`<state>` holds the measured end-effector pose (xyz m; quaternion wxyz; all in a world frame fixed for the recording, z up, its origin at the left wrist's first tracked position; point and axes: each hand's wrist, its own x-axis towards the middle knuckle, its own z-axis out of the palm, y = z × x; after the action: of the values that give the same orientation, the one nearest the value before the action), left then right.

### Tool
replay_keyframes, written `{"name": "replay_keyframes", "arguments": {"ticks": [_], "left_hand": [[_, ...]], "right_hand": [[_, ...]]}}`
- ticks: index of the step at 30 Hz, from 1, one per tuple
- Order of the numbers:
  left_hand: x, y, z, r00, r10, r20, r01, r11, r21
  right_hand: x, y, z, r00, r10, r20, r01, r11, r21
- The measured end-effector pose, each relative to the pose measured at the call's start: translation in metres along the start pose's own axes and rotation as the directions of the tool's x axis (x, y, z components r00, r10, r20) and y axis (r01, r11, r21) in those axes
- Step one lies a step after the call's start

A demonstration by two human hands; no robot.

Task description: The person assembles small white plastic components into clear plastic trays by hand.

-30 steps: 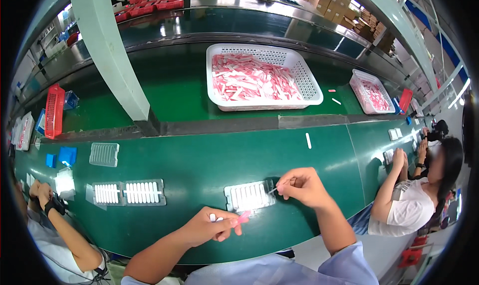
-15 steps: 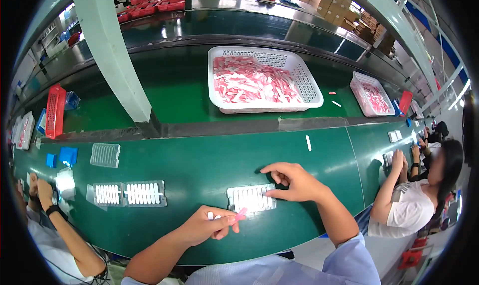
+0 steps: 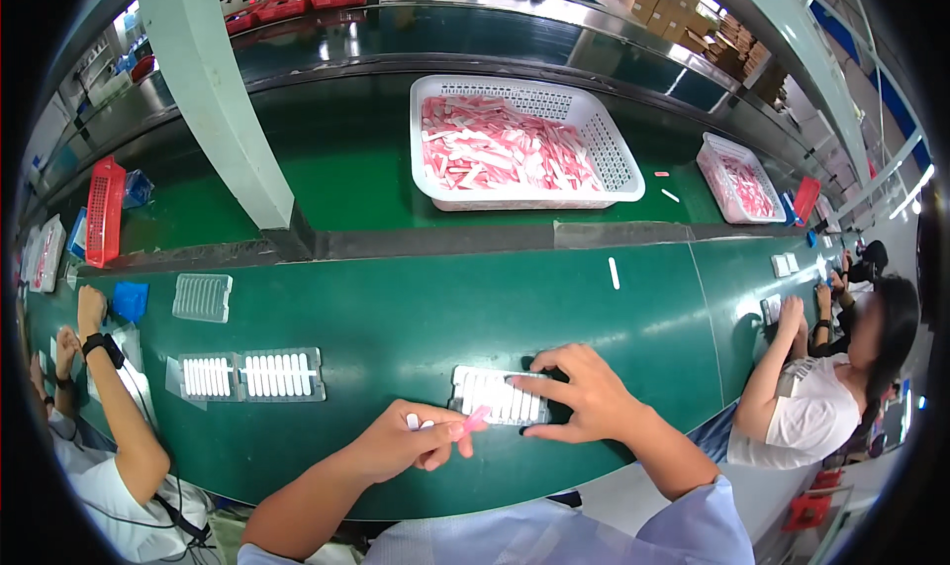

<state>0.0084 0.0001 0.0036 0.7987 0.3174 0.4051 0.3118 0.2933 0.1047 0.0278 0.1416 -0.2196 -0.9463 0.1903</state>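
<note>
Now the right hand (image 3: 584,399) has come down flat onto the clear tray of white sticks (image 3: 500,397) near the tabletop's front edge, its grip open and pressing. Just beside it, the left hand (image 3: 401,444) pinches a pink-tipped stick (image 3: 465,426), ready for seating.

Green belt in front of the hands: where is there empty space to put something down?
The green belt is bare between the filled trays on the left and the lone white strip. It is crowded where the right hand presses the white tray, beside the left hand.
</note>
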Motion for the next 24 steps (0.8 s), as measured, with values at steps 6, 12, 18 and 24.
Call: {"name": "replay_keyframes", "arguments": {"ticks": [6, 12, 18, 24], "left_hand": [[-0.005, 0.001, 0.006, 0.999, -0.011, 0.041, 0.01, 1.0, 0.012], [0.0, -0.014, 0.009, 0.926, 0.069, 0.371, -0.127, 0.983, 0.133], [0.001, -0.011, 0.002, 0.888, 0.026, 0.459, -0.13, 0.972, 0.197], [0.003, -0.019, -0.006, 0.88, 0.142, 0.454, -0.241, 0.956, 0.169]], "right_hand": [[0.002, 0.014, 0.018, 0.992, 0.015, -0.126, -0.005, 0.997, 0.077], [0.056, 0.004, 0.031, 0.996, -0.032, -0.08, 0.036, 0.998, 0.047], [0.131, -0.024, 0.055, 0.991, -0.13, -0.012, 0.13, 0.986, 0.1], [0.151, -0.088, -0.037, 0.884, -0.36, -0.299, 0.466, 0.735, 0.492]]}}
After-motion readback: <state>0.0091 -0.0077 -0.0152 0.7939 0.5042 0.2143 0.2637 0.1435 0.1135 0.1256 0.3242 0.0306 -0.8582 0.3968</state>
